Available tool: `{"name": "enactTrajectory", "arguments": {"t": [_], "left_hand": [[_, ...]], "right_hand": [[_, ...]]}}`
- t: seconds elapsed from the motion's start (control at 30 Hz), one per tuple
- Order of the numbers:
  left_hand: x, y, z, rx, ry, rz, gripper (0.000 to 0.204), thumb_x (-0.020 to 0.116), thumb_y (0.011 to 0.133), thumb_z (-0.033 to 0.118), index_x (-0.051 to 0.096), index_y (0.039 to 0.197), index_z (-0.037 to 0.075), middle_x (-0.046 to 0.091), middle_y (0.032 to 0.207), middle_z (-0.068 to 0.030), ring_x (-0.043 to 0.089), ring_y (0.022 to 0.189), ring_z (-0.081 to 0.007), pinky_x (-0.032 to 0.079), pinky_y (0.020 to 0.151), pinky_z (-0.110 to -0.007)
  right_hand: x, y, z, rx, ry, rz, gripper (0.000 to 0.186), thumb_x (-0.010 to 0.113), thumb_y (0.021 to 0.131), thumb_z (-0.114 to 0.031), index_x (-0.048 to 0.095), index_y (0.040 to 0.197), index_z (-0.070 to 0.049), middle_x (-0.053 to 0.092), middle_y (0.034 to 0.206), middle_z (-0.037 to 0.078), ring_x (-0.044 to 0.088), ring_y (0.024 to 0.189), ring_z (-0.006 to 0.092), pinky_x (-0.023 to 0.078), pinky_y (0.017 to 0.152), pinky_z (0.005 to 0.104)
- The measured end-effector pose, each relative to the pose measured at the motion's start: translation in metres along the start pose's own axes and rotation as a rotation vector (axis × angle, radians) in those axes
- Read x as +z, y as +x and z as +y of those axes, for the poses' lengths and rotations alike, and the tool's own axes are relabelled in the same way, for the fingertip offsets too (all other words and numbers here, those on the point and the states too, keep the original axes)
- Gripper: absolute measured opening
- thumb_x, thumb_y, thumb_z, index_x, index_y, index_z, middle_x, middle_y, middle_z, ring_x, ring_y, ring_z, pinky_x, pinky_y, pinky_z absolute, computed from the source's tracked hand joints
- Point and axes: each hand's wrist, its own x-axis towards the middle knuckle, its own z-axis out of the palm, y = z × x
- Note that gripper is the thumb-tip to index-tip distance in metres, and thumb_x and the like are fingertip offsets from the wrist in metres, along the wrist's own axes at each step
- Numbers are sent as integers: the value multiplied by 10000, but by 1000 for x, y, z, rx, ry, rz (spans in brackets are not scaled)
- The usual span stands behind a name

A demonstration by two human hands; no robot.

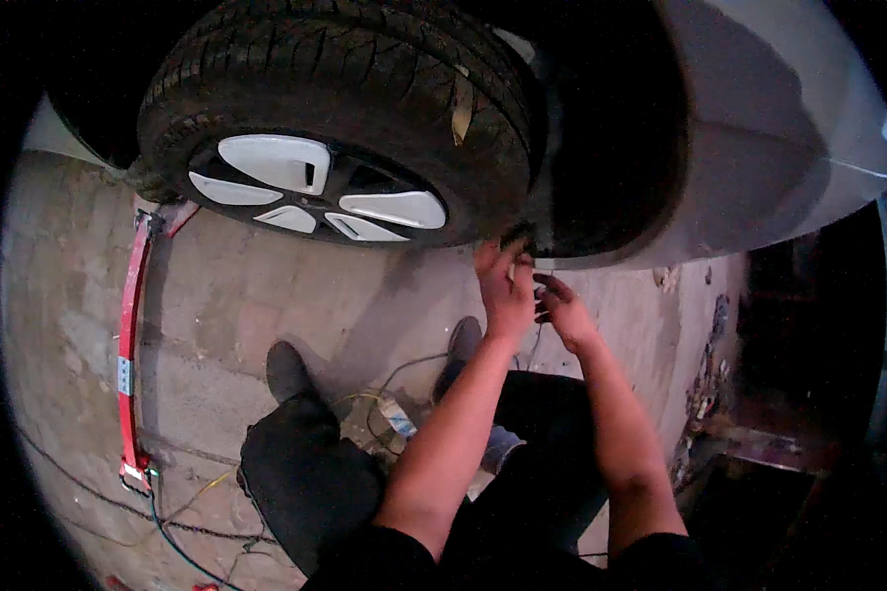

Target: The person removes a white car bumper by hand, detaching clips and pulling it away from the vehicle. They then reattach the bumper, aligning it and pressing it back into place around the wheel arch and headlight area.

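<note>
A car wheel (310,187) with a black tyre and white rim inserts fills the upper left, turned outward from the dark wheel arch (616,148). My left hand (506,291) reaches up to the lower edge of the arch, just right of the tyre, fingers bent together. Close beside it, slightly lower and to the right, my right hand (567,313) has its fingers curled, their tips dark. Whatever the fingertips hold is too small and dark to make out. The silvery bumper (719,197) curves away to the right of both hands.
On the left, a red jack arm (128,335) slants beneath the car, with a blue hose (172,537) at its near end. Cables cross the concrete floor (217,345). A small pale package (397,418) lies between my legs. Debris (705,389) lines the floor's right edge.
</note>
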Motion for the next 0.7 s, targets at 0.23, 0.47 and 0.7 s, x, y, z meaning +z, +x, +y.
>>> {"name": "enactTrajectory", "arguments": {"t": [0.23,0.47,0.7], "left_hand": [[-18,12,35,27,-281,-189,292,502,933,191,714,960,-8,684,969,-172,637,944,-352,488,841,-407],[-19,19,37,-122,-466,-203,311,468,926,176,708,907,-21,663,893,-152,626,897,-309,471,803,-378],[-25,19,40,-88,-394,-229,316,462,914,168,706,882,-30,671,888,-160,629,898,-309,472,812,-369]], "right_hand": [[5,-16,-17,-141,-574,-114,385,541,1008,-154,551,1359,4,725,1004,156,693,889,217,541,814,359],[-9,-42,-59,-209,-565,-211,328,582,990,-149,619,1271,15,725,1008,157,692,900,239,531,831,363],[-10,-70,-78,-212,-470,-236,301,597,1006,-166,638,1239,19,714,1021,138,663,944,206,515,873,351]]}}
